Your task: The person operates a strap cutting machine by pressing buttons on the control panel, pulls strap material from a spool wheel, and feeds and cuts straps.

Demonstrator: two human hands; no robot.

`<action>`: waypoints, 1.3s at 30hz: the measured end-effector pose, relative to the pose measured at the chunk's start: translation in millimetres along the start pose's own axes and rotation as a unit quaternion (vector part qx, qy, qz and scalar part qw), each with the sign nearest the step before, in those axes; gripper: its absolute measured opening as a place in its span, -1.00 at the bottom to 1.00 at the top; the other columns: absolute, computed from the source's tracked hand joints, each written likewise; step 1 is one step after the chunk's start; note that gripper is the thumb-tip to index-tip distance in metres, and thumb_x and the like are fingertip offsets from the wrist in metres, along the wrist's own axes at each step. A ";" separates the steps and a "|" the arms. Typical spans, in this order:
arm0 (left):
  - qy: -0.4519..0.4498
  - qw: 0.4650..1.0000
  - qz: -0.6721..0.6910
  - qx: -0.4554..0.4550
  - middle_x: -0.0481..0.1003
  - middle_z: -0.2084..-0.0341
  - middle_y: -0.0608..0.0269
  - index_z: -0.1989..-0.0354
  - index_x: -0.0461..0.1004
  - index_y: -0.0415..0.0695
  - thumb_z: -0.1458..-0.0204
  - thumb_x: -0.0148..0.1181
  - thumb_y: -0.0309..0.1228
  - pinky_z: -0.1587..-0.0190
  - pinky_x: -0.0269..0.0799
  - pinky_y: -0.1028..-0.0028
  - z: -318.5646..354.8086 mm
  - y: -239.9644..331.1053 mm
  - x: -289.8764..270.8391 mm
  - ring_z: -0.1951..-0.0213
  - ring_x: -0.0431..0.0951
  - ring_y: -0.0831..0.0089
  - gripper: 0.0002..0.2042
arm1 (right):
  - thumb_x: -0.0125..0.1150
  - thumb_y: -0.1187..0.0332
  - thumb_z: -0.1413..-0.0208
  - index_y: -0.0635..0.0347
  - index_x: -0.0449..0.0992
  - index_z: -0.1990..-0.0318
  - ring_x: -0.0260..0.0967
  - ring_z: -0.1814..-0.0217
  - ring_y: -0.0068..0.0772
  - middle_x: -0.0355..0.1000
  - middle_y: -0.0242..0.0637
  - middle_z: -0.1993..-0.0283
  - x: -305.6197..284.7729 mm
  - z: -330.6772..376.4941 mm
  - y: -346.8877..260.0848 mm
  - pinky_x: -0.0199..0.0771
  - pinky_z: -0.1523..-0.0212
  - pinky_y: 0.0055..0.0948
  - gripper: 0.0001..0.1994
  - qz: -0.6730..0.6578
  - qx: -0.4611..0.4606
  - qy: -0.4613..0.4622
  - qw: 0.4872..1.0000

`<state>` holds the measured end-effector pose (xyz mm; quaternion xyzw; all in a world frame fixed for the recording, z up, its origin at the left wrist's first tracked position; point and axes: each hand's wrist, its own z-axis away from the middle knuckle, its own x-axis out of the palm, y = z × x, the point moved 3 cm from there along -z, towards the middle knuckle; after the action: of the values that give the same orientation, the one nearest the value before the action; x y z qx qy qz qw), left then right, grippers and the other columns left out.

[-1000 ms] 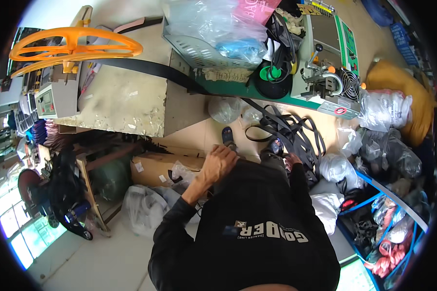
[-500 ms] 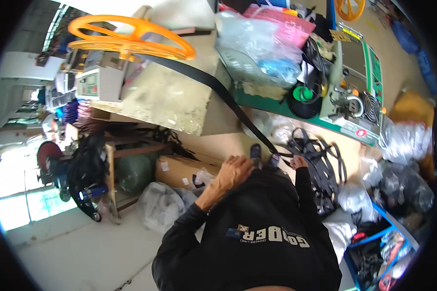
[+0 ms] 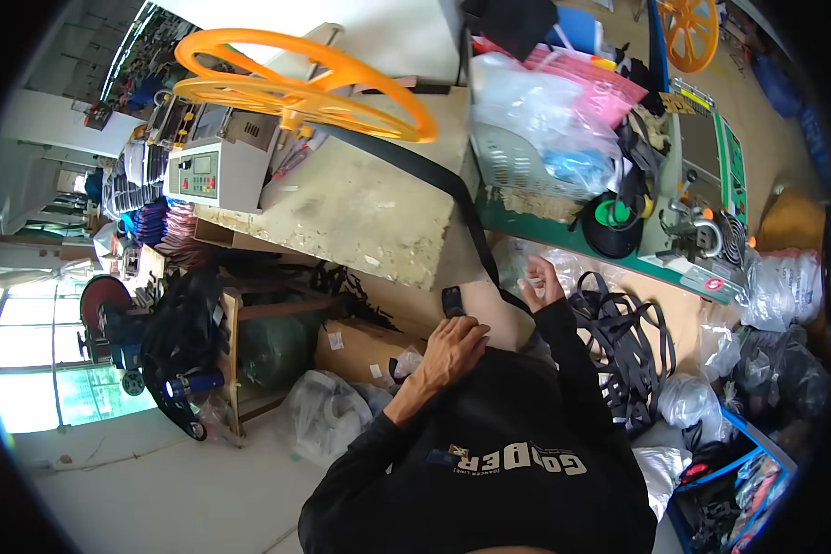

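- One black strap (image 3: 459,192) runs just left of the right grip (image 3: 542,283), whose fingers stand parted.
- The left grip (image 3: 455,349) curls inward; whether it holds anything, cannot tell.
- Beyond both: an orange reel (image 3: 292,119).

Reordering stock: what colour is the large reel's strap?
The strap is black, best seen in the head view.

I see a bright orange reel (image 3: 291,115) at upper left on my monitor, a black strap (image 3: 443,177) mid-frame, a cream desk (image 3: 369,208) with whitish flecks, a pink bag (image 3: 611,90) and green disc (image 3: 611,212) at upper right, and a black top (image 3: 517,402) with white lettering at lower centre.
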<state>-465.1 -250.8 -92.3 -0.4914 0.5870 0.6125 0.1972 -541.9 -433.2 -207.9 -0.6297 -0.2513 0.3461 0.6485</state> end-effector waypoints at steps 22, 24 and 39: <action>0.137 0.990 0.032 -0.002 0.36 0.30 0.20 0.20 0.41 -0.11 0.23 0.21 -0.50 0.20 0.23 0.31 -40.9 -222.3 -116.3 0.24 0.37 0.23 -0.67 | 0.29 0.15 0.24 0.12 0.32 0.04 0.16 -0.10 -0.08 0.31 -0.19 0.02 147.7 -167.9 -112.8 0.07 -0.09 -0.09 -0.45 0.513 -0.149 0.048 0.844; 0.144 0.989 0.030 -0.012 0.37 0.31 0.20 0.22 0.42 -0.11 0.23 0.21 -0.50 0.20 0.23 0.32 -39.0 -223.4 -113.5 0.24 0.37 0.23 -0.69 | 0.31 0.18 0.24 0.11 0.33 0.09 0.24 -0.03 -0.06 0.34 -0.14 0.09 148.9 -169.7 -116.7 0.19 -0.02 -0.12 -0.49 0.485 -0.165 0.057 0.857; 0.154 0.988 -0.003 -0.013 0.39 0.36 0.19 0.34 0.45 -0.12 0.29 0.17 -0.51 0.19 0.22 0.31 -45.8 -221.2 -108.7 0.26 0.39 0.22 -0.76 | 0.17 0.44 0.33 0.04 0.35 0.07 0.21 0.00 -0.04 0.33 -0.17 0.11 73.7 -115.0 -89.8 0.16 0.00 -0.15 -0.51 0.503 -0.018 0.262 0.824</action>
<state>-219.3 -204.5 -110.1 -0.5843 0.6010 0.5362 0.0996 -395.7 -447.7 -136.4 -0.7470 0.2732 0.4418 0.4149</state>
